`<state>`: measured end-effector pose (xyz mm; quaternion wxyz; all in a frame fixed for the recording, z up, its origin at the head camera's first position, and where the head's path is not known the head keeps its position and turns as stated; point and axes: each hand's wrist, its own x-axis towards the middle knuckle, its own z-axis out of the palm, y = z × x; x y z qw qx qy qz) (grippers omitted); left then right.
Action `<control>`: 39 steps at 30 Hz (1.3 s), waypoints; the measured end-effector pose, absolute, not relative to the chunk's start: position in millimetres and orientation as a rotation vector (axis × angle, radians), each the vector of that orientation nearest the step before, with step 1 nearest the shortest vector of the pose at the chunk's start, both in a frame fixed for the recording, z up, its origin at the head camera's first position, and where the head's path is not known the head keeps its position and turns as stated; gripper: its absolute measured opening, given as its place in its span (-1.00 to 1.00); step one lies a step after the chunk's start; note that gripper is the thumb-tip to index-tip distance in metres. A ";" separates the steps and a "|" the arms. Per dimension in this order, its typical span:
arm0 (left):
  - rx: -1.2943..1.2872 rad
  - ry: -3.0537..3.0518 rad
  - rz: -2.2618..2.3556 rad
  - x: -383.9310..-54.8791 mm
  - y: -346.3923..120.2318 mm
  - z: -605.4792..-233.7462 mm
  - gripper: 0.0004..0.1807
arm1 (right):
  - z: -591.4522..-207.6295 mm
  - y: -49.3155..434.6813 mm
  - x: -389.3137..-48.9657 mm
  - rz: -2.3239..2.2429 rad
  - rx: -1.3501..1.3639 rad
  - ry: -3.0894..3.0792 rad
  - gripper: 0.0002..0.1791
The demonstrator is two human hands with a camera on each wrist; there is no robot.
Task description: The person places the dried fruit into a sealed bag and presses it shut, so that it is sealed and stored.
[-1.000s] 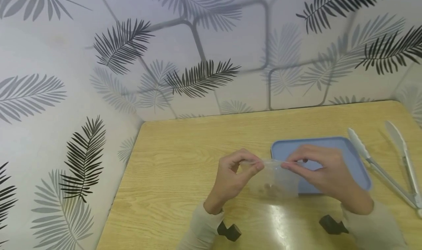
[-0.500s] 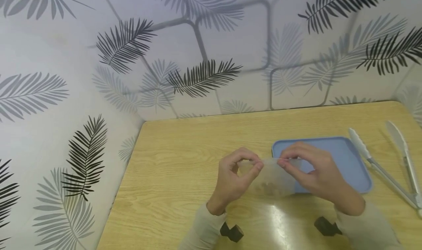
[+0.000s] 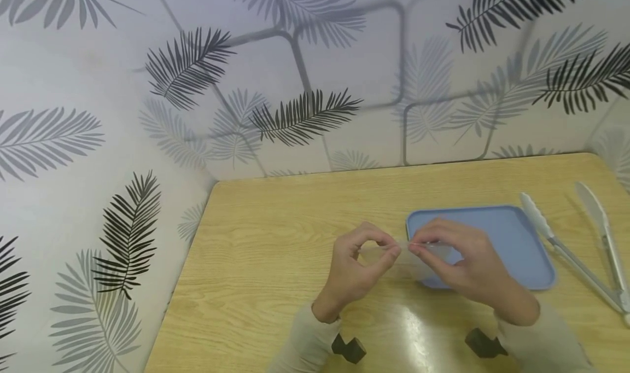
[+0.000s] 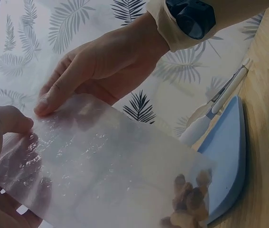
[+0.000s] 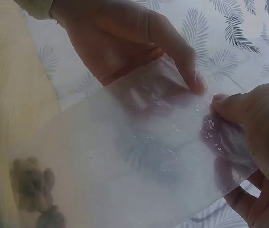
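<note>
A translucent plastic bag [image 4: 110, 152] hangs between my hands, with a small clump of brown pieces [image 4: 189, 199] at its bottom; what kind they are cannot be made out. My left hand [image 3: 351, 266] pinches the bag's top edge between thumb and index finger. Close beside it, my right hand [image 3: 465, 258] pinches the same edge, the two thumb tips a short gap apart. Seen from the right wrist, the bag [image 5: 106, 156] spreads flat below the fingers. In the head view it is mostly faint and partly behind the hands.
A blue tray [image 3: 517, 247] lies on the wooden table [image 3: 256, 242] behind and beyond my right hand. Metal tongs with pale tips [image 3: 537, 215] lie spread at the tray's right. A patterned wall [image 3: 364, 127] borders the table's back and left side.
My right hand has moved left along the bag's top edge, and my left hand slightly right, so the fingertips are nearer each other. The brown pieces no longer show in the head view.
</note>
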<state>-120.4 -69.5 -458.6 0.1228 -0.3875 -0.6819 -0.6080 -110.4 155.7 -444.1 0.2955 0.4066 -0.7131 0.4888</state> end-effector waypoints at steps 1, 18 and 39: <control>-1.124 -2.004 -1.767 -120.0 -69.2 -458.3 -0.96 | -444.0 155.6 -110.4 1.296 1.083 -1.900 -0.63; -1.210 -2.081 -1.579 -122.6 -69.9 -456.0 -0.94 | -441.7 153.8 -111.0 1.222 1.133 -1.962 -0.63; -1.225 -2.016 -1.596 -115.9 -104.3 -438.8 -0.69 | -432.3 179.2 -97.5 1.174 1.105 -2.006 -0.63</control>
